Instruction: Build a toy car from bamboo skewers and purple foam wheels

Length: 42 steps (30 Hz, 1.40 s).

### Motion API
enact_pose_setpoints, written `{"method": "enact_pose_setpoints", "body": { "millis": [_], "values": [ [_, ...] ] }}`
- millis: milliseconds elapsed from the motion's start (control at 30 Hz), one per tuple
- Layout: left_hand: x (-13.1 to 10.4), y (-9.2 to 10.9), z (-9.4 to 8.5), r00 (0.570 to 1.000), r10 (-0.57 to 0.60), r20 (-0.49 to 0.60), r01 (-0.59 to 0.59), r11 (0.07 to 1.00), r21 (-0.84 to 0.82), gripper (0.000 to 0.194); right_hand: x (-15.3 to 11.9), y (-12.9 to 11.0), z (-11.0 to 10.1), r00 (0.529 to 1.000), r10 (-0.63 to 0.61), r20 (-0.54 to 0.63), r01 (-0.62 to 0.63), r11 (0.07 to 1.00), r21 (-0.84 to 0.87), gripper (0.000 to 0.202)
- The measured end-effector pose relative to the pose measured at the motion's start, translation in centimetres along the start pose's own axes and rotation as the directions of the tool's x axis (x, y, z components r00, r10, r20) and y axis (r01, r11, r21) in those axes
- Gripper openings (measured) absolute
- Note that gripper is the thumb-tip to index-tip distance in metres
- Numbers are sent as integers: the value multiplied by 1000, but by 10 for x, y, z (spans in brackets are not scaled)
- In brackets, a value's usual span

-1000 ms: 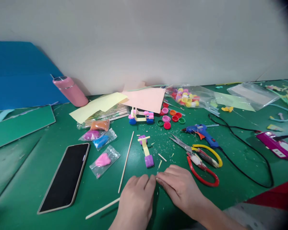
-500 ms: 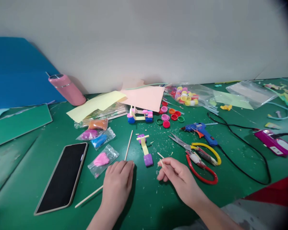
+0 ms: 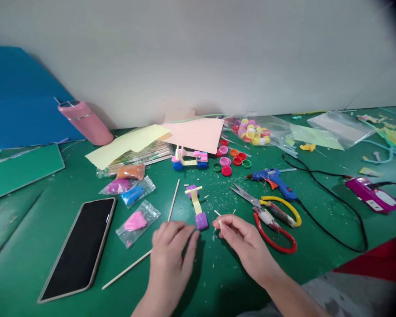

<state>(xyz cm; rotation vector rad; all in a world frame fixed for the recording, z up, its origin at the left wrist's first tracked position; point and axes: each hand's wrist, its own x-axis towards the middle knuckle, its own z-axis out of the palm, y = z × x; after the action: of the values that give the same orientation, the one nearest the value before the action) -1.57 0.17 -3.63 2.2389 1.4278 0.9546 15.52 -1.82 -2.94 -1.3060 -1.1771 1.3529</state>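
Note:
My right hand (image 3: 242, 246) pinches a short piece of wooden stick (image 3: 221, 223) between thumb and fingertips. My left hand (image 3: 173, 253) hovers low over the green table with its thumb and fingers apart, holding nothing that I can see. Its fingertips come close to a small model (image 3: 196, 204) made of a pale yellow strip, purple blocks at both ends and a stick across the far end. One thin stick (image 3: 174, 200) runs up from behind the left hand's fingers. Another thin stick (image 3: 125, 270) slants in from the lower left, its upper end hidden by that hand.
Scissors (image 3: 251, 198) and a blue glue gun (image 3: 273, 178) with a black cord lie right. A phone (image 3: 79, 246) and clay packets (image 3: 137, 222) lie left. Behind are a pink-and-blue model (image 3: 189, 160), bottle caps (image 3: 225, 161), paper sheets (image 3: 198, 134) and a pink bottle (image 3: 87, 123).
My left hand has moved right, towards the purple-block model, and its thumb and fingers have spread. My right hand keeps its pinch on the short stick piece. The view has shifted slightly.

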Motion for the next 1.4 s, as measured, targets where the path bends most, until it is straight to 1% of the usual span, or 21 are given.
{"method": "enact_pose_setpoints", "body": {
  "millis": [33, 67, 100, 167, 233, 300, 400, 467, 533, 567, 600, 700, 800, 900, 1000, 1067, 1133, 1200, 1267, 1333, 1400],
  "values": [
    [2, 9, 1, 995, -72, 62, 82, 978, -192, 13, 0, 0, 0, 1000, -21, -1, 21, 1000, 21, 17],
    [4, 16, 3, 978, -132, 162, 184, 908, -376, 15, -1, 1, 1, 999, -44, 0, 44, 998, 47, 15],
    [6, 23, 4, 943, -189, 274, 310, 797, -518, 17, -1, 1, 1, 998, -66, 3, 66, 995, 70, 14],
    [9, 33, 8, 856, -271, 440, 512, 557, -654, 17, -3, 2, 2, 994, -105, 11, 104, 992, 68, 13],
    [11, 36, 11, 786, -307, 536, 617, 344, -708, 16, -5, 1, 2, 987, -158, 16, 158, 987, -24, 16],
    [11, 35, 15, 747, -317, 584, 653, 191, -733, 16, -7, 1, -1, 975, -223, 13, 221, 960, -171, 19],
    [12, 31, 20, 720, -330, 610, 664, 72, -745, 17, -8, 1, -13, 958, -284, -44, 249, 898, -362, 22],
    [12, 29, 24, 709, -328, 625, 665, 13, -747, 17, -10, 5, -31, 944, -305, -125, 210, 849, -485, 25],
    [10, 26, 26, 697, -296, 654, 672, -50, -739, 17, -13, 12, -57, 915, -345, -210, 148, 770, -621, 24],
    [10, 25, 27, 692, -274, 667, 677, -74, -733, 17, -16, 17, -70, 894, -377, -242, 113, 712, -693, 24],
    [9, 23, 27, 692, -252, 676, 678, -92, -729, 16, -18, 22, -84, 893, -372, -254, 66, 665, -744, 27],
    [7, 17, 25, 714, -224, 663, 655, -120, -746, 14, -24, 33, -114, 945, -262, -197, -38, 509, -860, 45],
    [7, 11, 23, 743, -233, 628, 609, -155, -778, 13, -22, 35, -124, 976, -139, -165, -106, 358, -928, 56],
    [9, 7, 22, 747, -244, 619, 589, -191, -785, 13, -15, 30, -124, 978, -51, -201, -177, 296, -939, 58],
    [10, 7, 22, 747, -251, 616, 576, -221, -787, 12, -11, 24, -125, 973, 14, -232, -220, 373, -901, 49],
    [10, 7, 23, 742, -256, 620, 574, -235, -784, 12, -13, 20, -124, 975, 33, -221, -209, 478, -853, 43],
    [9, 7, 23, 737, -258, 624, 577, -239, -781, 12, -17, 15, -119, 986, 22, -163, -145, 591, -793, 41],
    [9, 6, 24, 740, -251, 624, 581, -228, -781, 12, -21, 8, -108, 998, -22, -67, -34, 684, -729, 42],
    [8, 6, 23, 747, -242, 619, 584, -205, -786, 13, -24, 0, -93, 998, -60, 21, 59, 738, -673, 44],
    [8, 6, 23, 753, -235, 615, 588, -180, -789, 13, -25, -7, -77, 996, -54, 68, 85, 765, -639, 44],
    [8, 6, 23, 758, -236, 609, 587, -163, -793, 14, -26, -11, -64, 998, -2, 63, 40, 791, -610, 44]
  ]
}}
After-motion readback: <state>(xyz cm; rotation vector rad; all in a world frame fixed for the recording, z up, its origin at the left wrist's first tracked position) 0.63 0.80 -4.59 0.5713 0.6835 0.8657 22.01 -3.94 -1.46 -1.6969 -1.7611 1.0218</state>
